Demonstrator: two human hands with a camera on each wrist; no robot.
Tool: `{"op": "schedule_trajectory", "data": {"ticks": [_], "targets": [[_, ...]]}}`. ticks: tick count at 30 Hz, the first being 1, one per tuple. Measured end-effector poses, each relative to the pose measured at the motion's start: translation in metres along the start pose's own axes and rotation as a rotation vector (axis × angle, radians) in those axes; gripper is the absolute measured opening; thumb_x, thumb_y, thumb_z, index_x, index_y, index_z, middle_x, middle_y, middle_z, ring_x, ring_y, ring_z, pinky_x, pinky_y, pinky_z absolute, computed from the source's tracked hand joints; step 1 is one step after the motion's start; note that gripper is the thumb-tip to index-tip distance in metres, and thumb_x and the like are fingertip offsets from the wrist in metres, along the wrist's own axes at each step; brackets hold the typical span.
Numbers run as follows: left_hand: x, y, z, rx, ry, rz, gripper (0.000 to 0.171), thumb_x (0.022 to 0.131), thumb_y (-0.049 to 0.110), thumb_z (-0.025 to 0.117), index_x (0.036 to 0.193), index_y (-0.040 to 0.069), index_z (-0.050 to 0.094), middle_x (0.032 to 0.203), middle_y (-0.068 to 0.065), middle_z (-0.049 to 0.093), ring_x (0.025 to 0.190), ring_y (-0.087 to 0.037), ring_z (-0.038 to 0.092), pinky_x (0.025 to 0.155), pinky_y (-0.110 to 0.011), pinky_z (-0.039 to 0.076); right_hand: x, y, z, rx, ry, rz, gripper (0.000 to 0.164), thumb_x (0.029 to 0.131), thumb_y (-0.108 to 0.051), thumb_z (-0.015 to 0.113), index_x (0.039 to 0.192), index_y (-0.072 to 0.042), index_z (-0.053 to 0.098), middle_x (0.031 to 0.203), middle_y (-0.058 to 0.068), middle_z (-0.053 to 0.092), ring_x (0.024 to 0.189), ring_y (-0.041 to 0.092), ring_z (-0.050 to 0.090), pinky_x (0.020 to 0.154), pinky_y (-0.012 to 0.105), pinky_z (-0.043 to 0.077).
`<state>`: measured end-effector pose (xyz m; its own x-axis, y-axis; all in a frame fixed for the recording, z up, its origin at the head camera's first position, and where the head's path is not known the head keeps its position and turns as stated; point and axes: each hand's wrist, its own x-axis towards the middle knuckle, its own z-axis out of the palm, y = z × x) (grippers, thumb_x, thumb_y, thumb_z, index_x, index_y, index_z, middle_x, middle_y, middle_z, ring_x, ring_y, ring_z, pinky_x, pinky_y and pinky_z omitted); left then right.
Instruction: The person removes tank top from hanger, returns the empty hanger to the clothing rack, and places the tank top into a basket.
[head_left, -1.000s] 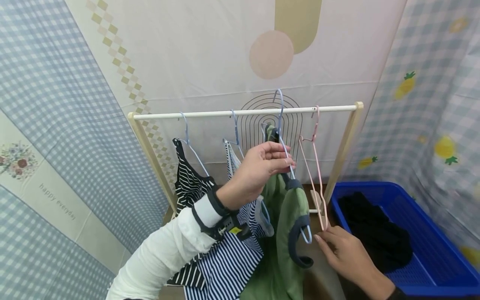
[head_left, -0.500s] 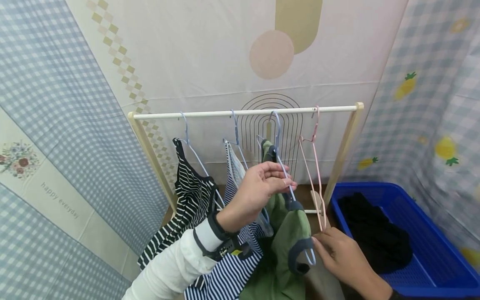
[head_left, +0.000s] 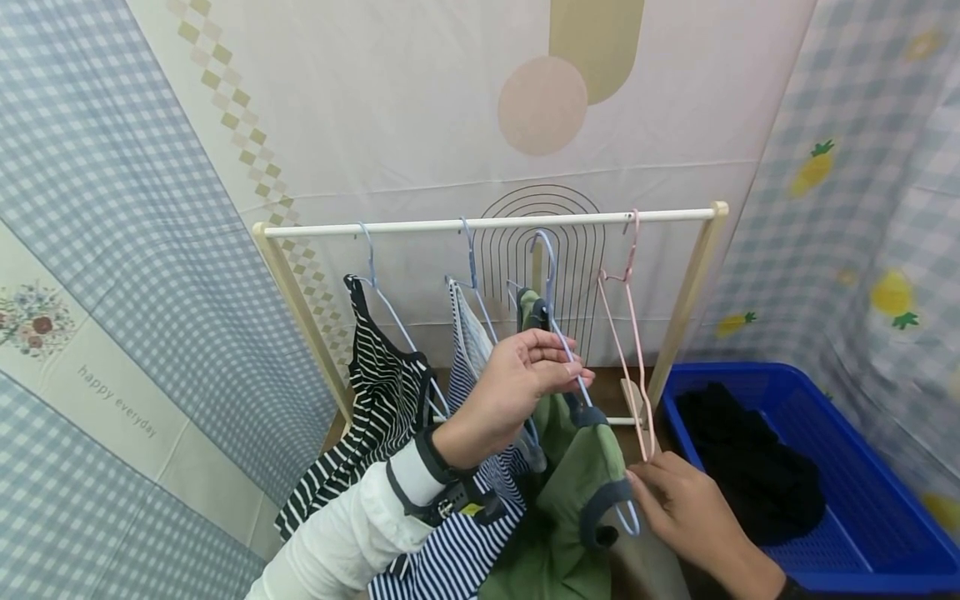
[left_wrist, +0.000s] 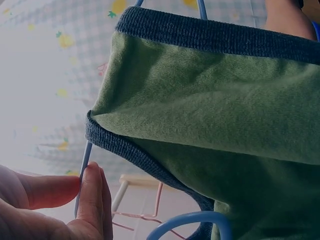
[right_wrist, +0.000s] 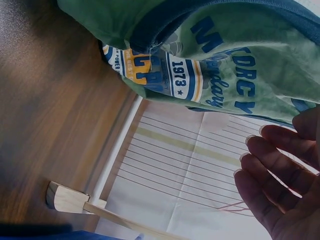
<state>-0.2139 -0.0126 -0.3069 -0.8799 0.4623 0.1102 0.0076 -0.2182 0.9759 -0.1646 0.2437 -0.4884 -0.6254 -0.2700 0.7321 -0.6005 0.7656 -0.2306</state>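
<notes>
My left hand (head_left: 510, 392) pinches a light blue hanger (head_left: 564, 342) between thumb and fingers on its sloping arm. On that hanger is a green tank top (head_left: 577, 467) with navy trim. Its hook stands just below the rail in the head view, apart from it. At the near shoulder, my right hand (head_left: 690, 504) pinches the navy armhole trim, with the hanger's end poking out beside it. The right wrist view shows lettering on the tank top (right_wrist: 245, 75) and the other right fingers (right_wrist: 260, 190) spread loosely.
A white rail (head_left: 420, 226) on a wooden-ended rack carries a black striped top (head_left: 375, 392), a navy-and-white striped garment (head_left: 457, 533) and a bare pink hanger (head_left: 633, 333). At right stands a blue basket (head_left: 885, 500) holding black cloth (head_left: 750, 467).
The blue hanger with the tank top has come down, its hook dropping from above the rail to below it and shifting left. My right hand has moved slightly and taken the armhole trim.
</notes>
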Motion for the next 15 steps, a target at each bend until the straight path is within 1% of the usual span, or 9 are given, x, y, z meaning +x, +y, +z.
{"op": "schedule_trajectory", "data": {"ticks": [1, 6, 15], "targets": [[-0.0001, -0.0002, -0.0002, 0.001, -0.001, 0.001, 0.034, 0.099, -0.01, 0.061, 0.133, -0.009, 0.057, 0.101, -0.005, 0.071, 0.092, -0.01, 0.077, 0.098, -0.033, 0.066, 0.0003, -0.0003, 0.0, -0.002, 0.002, 0.0, 0.021, 0.076, -0.002, 0.088, 0.087, -0.018, 0.081, 0.079, -0.013, 0.061, 0.069, -0.008, 0.043, 0.057, 0.01, 0.038], [-0.001, -0.0003, -0.0011, 0.007, 0.003, 0.001, 0.034, 0.099, -0.01, 0.061, 0.133, -0.009, 0.057, 0.102, -0.006, 0.071, 0.092, -0.01, 0.077, 0.101, -0.037, 0.065, 0.0014, -0.0015, -0.0005, -0.006, 0.003, -0.003, 0.02, 0.077, -0.003, 0.088, 0.086, -0.018, 0.08, 0.077, -0.014, 0.059, 0.069, -0.008, 0.04, 0.056, 0.01, 0.037], [-0.0006, -0.0016, -0.0019, -0.002, -0.004, 0.023, 0.032, 0.099, -0.01, 0.06, 0.131, -0.01, 0.056, 0.1, -0.004, 0.07, 0.091, -0.009, 0.076, 0.094, -0.029, 0.066, 0.0034, -0.002, -0.0034, -0.031, -0.017, 0.019, 0.017, 0.08, -0.005, 0.087, 0.085, -0.019, 0.079, 0.077, -0.014, 0.059, 0.068, -0.007, 0.041, 0.057, 0.01, 0.038]]}}
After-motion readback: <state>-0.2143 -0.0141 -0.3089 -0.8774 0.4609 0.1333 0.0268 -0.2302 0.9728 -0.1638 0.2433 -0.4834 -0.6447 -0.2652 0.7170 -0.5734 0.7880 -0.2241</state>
